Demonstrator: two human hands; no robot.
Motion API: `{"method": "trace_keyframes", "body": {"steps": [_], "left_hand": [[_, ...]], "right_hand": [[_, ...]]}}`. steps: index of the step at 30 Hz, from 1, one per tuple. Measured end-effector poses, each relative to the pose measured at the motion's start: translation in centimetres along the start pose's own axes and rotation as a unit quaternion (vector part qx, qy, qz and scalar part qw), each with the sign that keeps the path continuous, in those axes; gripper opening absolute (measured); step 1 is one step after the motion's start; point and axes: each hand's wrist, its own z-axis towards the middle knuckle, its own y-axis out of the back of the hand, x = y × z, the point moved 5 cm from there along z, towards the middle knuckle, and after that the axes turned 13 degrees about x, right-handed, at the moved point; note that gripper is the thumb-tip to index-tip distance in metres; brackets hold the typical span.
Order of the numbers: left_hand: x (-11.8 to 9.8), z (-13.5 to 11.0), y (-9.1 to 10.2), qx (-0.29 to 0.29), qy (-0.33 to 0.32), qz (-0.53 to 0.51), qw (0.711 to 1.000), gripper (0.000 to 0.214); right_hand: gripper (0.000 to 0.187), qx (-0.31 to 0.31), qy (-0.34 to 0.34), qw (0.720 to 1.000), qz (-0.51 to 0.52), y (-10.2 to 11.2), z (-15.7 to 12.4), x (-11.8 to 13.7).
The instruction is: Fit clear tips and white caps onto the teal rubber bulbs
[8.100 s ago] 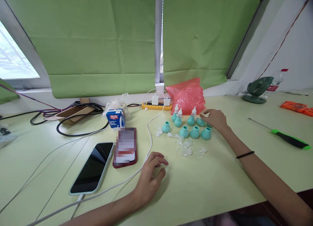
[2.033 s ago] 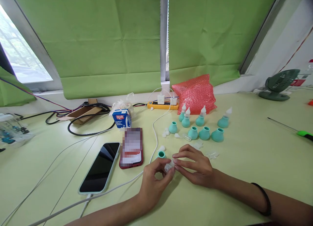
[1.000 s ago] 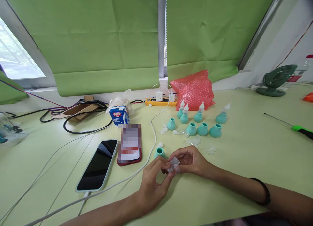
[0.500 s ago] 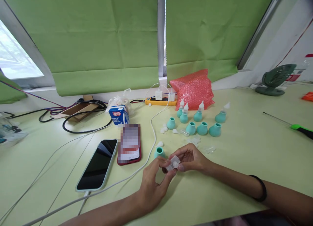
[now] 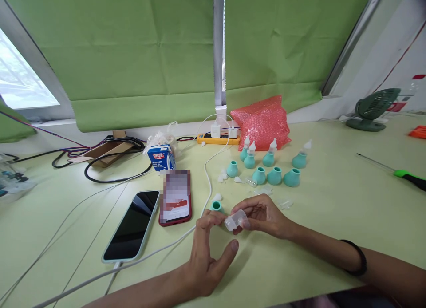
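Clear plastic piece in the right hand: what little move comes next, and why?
Maybe bring the clear piece to the nearest teal bulb: the right hand holds it close by, and that bulb's mouth is open, while four bulbs farther back have white tips on.

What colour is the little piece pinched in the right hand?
The little piece is see-through, slightly milky white; the head view shows it best.

The single view looks from the person's head, forward and down across a flat, pale yellow-green tabletop (image 5: pixel 333 201) toward green fabric window blinds (image 5: pixel 140 55), with the bare left hand (image 5: pixel 203 264) and bare right hand (image 5: pixel 268 217) close, below center.
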Motion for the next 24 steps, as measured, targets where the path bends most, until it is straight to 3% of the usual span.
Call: {"method": "trace_keyframes", "body": {"steps": [5, 9, 13, 16, 20, 24], "left_hand": [[0.3, 0.0, 0.7, -0.054, -0.036, 0.07, 0.995, 0.034], [1.2, 0.3, 1.1, -0.107, 0.031, 0.139, 0.984, 0.042], [2.9, 0.8, 0.4, -0.054, 0.154, 0.154, 0.975, 0.056], [3.9, 1.1, -0.1, 0.0, 0.205, 0.118, 0.972, 0.05], [4.0, 1.4, 0.0, 0.032, 0.231, 0.12, 0.965, 0.034], [2.6, 1.6, 0.4, 0.025, 0.184, 0.113, 0.976, 0.026]], "right_hand": [[0.023, -0.069, 0.03, 0.997, -0.003, 1.6, -0.1, 0.4], [0.022, -0.081, 0.037, 0.996, 0.007, 2.5, -0.2, 0.4], [0.02, -0.076, 0.031, 0.996, 0.038, 2.5, -0.3, 0.4], [0.021, -0.079, 0.029, 0.995, 0.053, 2.6, -0.2, 0.3], [0.021, -0.09, 0.027, 0.995, 0.047, 3.3, -0.1, 0.0], [0.022, -0.092, 0.03, 0.995, 0.005, 3.3, -0.1, 0.4]]}}
